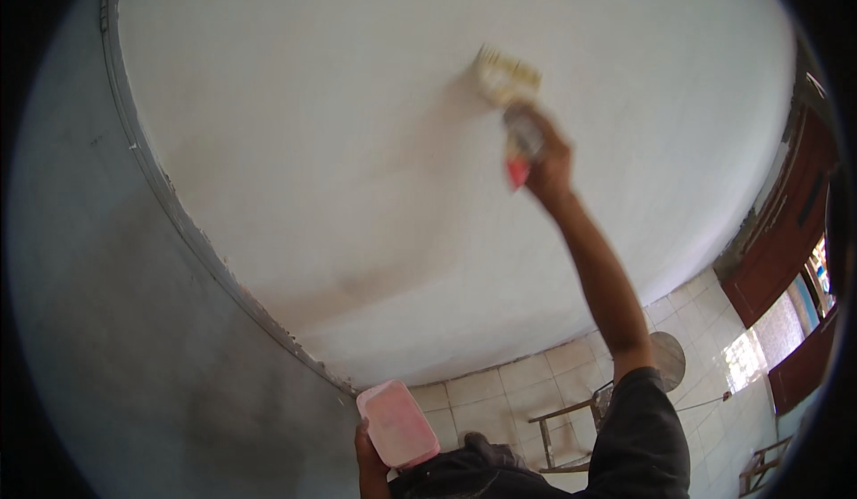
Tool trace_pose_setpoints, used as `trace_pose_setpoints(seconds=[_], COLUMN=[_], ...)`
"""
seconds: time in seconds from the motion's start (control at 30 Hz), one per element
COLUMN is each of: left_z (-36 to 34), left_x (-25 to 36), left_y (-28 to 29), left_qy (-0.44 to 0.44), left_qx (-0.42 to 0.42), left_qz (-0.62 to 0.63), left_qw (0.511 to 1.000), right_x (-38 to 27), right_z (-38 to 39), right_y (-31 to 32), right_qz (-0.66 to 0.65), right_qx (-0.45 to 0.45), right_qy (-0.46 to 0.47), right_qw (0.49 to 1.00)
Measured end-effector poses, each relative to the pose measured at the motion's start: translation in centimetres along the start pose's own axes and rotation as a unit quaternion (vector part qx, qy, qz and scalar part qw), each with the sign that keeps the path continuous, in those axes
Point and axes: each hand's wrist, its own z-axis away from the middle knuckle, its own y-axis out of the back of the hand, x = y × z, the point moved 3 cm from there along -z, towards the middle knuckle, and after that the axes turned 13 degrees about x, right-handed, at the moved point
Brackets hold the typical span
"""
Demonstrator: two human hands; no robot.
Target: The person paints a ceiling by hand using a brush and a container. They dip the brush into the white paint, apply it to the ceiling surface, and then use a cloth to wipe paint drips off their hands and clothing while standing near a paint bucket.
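Right hand [549, 162] around paintbrush [507, 76]

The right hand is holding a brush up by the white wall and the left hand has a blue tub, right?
Almost! The tub in the left hand is pink, not blue; the head view shows it. The right hand does hold a brush up by the white wall.
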Motion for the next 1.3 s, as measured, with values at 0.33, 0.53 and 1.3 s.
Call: trace_pose_setpoints(seconds=[0.33, 0.53, 1.3], left_z=[-0.6, -0.2, -0.3], left_x=[1.2, 1.5, 5.2], left_y=[-1.5, -1.4, -0.3], left_qy=[0.035, 0.045, -0.135], left_qx=[-0.035, -0.035, -0.064], left_qz=[0.027, 0.031, 0.102], left_qw=[0.998, 0.998, 0.984], right_x=[-9.1, -6.1, -7.3], right_z=[10.1, -6.8, -7.8], right_y=[-2.8, -1.4, -4.0], right_qz=[-0.217, -0.042, -0.102], right_qx=[-0.275, 0.016, -0.028], right_qy=[-0.075, 0.085, -0.011], right_qw=[0.933, 0.995, 0.994])
